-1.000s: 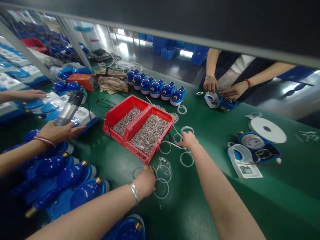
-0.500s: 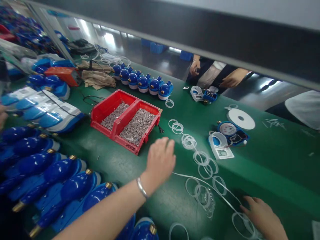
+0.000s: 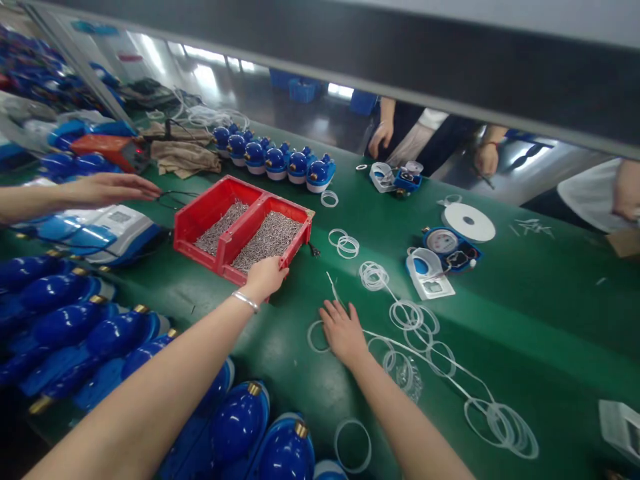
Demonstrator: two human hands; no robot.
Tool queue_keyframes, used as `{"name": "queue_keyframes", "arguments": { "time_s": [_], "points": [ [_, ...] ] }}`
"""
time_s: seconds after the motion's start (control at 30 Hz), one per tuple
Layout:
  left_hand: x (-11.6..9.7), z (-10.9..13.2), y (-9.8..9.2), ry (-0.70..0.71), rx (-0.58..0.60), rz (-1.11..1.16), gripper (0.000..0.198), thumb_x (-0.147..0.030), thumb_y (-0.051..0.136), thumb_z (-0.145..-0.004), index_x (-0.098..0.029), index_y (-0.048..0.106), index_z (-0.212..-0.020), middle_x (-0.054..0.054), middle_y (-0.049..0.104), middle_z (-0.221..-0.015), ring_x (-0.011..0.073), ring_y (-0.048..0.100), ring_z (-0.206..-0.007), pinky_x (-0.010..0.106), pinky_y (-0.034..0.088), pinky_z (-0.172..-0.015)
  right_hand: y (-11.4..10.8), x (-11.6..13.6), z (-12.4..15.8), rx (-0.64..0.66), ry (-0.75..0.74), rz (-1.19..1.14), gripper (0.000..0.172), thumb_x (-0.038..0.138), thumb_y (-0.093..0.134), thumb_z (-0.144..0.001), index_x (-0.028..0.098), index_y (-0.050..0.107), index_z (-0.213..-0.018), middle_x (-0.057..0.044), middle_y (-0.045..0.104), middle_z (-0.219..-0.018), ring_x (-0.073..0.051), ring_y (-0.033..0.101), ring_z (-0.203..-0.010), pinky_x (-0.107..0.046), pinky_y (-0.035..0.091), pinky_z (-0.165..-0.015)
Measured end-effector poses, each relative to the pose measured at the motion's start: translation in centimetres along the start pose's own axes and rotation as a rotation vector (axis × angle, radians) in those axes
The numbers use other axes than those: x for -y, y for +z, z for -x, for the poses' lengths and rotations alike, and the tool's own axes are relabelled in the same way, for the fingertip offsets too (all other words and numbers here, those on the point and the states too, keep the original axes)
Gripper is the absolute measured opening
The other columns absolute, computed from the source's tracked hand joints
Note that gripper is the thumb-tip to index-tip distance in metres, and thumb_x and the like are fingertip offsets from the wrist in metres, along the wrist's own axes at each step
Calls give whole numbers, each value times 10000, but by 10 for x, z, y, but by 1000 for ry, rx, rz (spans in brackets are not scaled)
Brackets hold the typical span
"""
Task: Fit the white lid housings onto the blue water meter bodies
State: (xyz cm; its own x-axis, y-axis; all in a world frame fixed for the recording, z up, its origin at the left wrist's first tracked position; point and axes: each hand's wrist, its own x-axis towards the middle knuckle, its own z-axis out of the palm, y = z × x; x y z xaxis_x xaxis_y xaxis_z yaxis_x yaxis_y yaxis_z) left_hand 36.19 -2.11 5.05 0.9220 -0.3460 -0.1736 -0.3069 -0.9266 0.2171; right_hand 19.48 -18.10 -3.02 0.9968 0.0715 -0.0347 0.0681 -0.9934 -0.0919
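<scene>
My left hand [image 3: 267,277], with a silver bangle at its wrist, grips the near right corner of the red two-compartment bin [image 3: 225,248], which is filled with small screws [image 3: 270,239]. To its right, my right hand [image 3: 344,331] lies on the green table with fingers spread, over the end of a thin white strip [image 3: 332,287]. A clear ring [image 3: 318,337] is beside its fingers. More clear rings [image 3: 374,275] are scattered to the right along a long white strip [image 3: 415,355].
Blue meters [image 3: 237,420] fill the near left, and more [image 3: 300,163] stand in a row behind the bin. An opened meter [image 3: 453,250] and a white disc [image 3: 469,221] lie at right. Another person's hand [image 3: 115,189] reaches in from the left; co-workers' hands [image 3: 383,138] are across the table.
My left hand has moved left and closed on the bin's corner. My right hand has moved far left from the rings at the lower right. Another person's hand has come in from the left.
</scene>
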Motion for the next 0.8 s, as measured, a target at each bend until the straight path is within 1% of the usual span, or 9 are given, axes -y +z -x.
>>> {"name": "queue_keyframes", "arguments": {
  "time_s": [0.1, 0.23, 0.33, 0.4, 0.5, 0.6, 0.67, 0.73, 0.8],
  "points": [
    [-9, 13, 3, 20, 20, -11, 273, -379, 418, -799, -192, 596, -889, 81, 665, -880, 226, 623, -826, 296, 461, -700, 5, -63, 64, -30, 178, 122, 407, 188, 256, -885, 167, 478, -1225, -71, 425, -1334, -250, 353, -1242, -480, 211, -1040],
    [-35, 43, 12, 68, 51, -23, 266, -379, 444, -796, -184, 598, -891, 90, 669, -855, 232, 631, -806, 309, 464, -691, 1, -131, 155, 35, 396, 322, 440, 175, 242, -857, 156, 496, -1215, -92, 451, -1310, -262, 430, -1188, -470, 291, -998],
    [-57, 69, 18, 89, 90, 0, 250, -368, 450, -802, -180, 601, -867, 93, 673, -825, 237, 635, -779, 323, 465, -679, -12, -154, 199, 29, 584, 417, 444, 165, 263, -810, 178, 572, -1129, -125, 548, -1202, -298, 508, -1097, -500, 373, -908],
    [-69, 85, 20, 106, 105, 20, 246, -365, 451, -805, -177, 603, -851, 93, 675, -818, 235, 636, -762, 325, 463, -670, -24, -154, 206, -21, 619, 410, 425, 183, 296, -790, 142, 597, -1088, -163, 584, -1130, -316, 540, -1039, -489, 409, -865],
    [-80, 108, 20, 125, 130, 61, 236, -362, 463, -799, -177, 608, -827, 86, 677, -824, 230, 636, -755, 317, 456, -657, -40, -132, 178, -110, 629, 131, 410, 253, 321, -794, 107, 604, -1051, -157, 620, -1056, -285, 591, -943, -417, 463, -827],
    [-85, 126, 22, 131, 176, 123, 210, -350, 472, -792, -196, 613, -814, 61, 679, -822, 222, 633, -756, 312, 448, -654, -49, -100, 113, -77, 641, -421, 360, 334, 346, -781, 180, 631, -938, -84, 681, -875, -232, 640, -779, -373, 511, -737],
    [-85, 135, 23, 127, 195, 150, 195, -344, 479, -787, -210, 616, -820, 45, 679, -830, 211, 629, -757, 307, 441, -661, -50, -83, 64, -127, 590, -691, 352, 341, 365, -771, 173, 611, -959, -74, 678, -880, -213, 642, -763, -372, 516, -746],
    [-84, 140, 23, 112, 199, 163, 190, -342, 484, -783, -216, 618, -831, 35, 678, -837, 197, 624, -762, 297, 433, -672, -48, -72, 20, -271, 440, -780, 365, 278, 428, -728, 160, 575, -1040, -85, 647, -1006, -218, 613, -907, -393, 475, -854],
    [-80, 143, 21, 102, 203, 172, 190, -345, 486, -781, -218, 619, -831, 30, 676, -834, 185, 618, -763, 286, 424, -673, -42, -66, -13, -358, 239, -788, 405, 198, 504, -654, 187, 578, -1052, -67, 619, -1079, -227, 553, -1034, -400, 415, -938]
  ]
}}
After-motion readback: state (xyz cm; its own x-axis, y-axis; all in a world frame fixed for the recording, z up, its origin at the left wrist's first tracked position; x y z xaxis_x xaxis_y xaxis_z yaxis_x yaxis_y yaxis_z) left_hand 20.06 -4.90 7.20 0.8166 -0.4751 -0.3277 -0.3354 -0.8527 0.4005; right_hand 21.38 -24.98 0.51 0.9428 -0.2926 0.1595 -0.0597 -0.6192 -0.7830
